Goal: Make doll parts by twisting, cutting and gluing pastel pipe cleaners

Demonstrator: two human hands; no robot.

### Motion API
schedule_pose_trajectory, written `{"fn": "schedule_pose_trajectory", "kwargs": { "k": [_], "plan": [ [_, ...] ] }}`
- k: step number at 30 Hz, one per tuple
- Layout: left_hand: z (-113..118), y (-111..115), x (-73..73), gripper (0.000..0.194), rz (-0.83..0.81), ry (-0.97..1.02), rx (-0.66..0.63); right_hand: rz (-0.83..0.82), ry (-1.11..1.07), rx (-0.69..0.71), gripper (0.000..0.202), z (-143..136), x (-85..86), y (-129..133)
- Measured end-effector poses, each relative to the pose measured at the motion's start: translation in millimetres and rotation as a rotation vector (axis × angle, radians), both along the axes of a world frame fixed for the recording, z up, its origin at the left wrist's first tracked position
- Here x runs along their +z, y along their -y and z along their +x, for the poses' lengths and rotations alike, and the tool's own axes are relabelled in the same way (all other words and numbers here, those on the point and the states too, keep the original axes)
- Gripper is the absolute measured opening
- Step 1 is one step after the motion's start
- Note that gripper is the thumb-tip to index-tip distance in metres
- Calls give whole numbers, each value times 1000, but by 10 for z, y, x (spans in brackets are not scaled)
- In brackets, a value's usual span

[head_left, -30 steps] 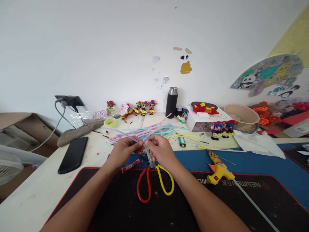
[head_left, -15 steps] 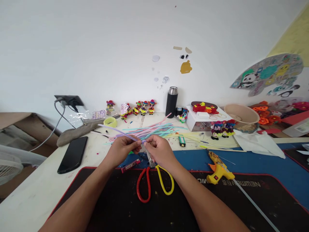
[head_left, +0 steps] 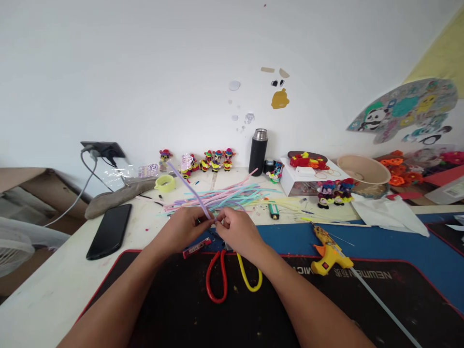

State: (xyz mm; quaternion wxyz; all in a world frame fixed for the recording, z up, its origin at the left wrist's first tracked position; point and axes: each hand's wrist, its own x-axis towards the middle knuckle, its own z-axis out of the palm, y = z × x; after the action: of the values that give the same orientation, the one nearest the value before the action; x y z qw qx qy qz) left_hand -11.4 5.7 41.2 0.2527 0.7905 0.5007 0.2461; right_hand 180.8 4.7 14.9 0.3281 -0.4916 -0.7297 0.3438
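Observation:
A lilac pipe cleaner (head_left: 191, 190) is pinched between my two hands, its long end rising up and to the left. My left hand (head_left: 188, 224) grips it with closed thumb and fingers. Right beside it, my right hand (head_left: 237, 228) pinches the same piece, fingertips almost touching the left ones. The exact bend at the fingertips is partly hidden. Under my hands lie scissors with one red handle (head_left: 208, 282) and one yellow handle; my right hand covers part of their blades. A small pink-red packet (head_left: 196, 248) lies just below my left hand.
Pastel pipe cleaners (head_left: 224, 195) lie piled behind my hands. A yellow glue gun (head_left: 329, 256) rests on the right of the black mat (head_left: 174, 309). A phone (head_left: 109, 232) and tape roll (head_left: 165, 183) are left; a black flask (head_left: 258, 153) and small figures (head_left: 216, 161) stand near the wall.
The lilac pipe cleaner's long end has swung upward to a steeper angle. Both hands have shifted slightly, still pinching it together.

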Motion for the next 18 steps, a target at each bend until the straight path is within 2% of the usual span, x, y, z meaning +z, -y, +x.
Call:
{"fn": "schedule_pose_trajectory", "kwargs": {
  "k": [2, 5, 7, 10, 14, 18],
  "plan": [
    [19, 4, -14, 25, -60, 91, 58, -44, -85, -14, 3, -3, 4, 2],
    [81, -5, -71, 33, -185, 374, 176, -151, -291, -8, 9, 1, 5, -8],
    [144, -12, -123, 35, -252, 583, 209, -222, -432, 17, 14, 5, -1, -22],
    [245, -8, -190, 36, -308, 775, 252, -281, -562, 36, 16, 0, -11, -39],
    [338, 30, -230, 38, -340, 893, 294, -270, -595, 16, 15, -28, -21, -33],
    [357, 57, -260, 37, -343, 889, 299, -260, -604, -5, 15, -43, -32, -16]
  ]
}}
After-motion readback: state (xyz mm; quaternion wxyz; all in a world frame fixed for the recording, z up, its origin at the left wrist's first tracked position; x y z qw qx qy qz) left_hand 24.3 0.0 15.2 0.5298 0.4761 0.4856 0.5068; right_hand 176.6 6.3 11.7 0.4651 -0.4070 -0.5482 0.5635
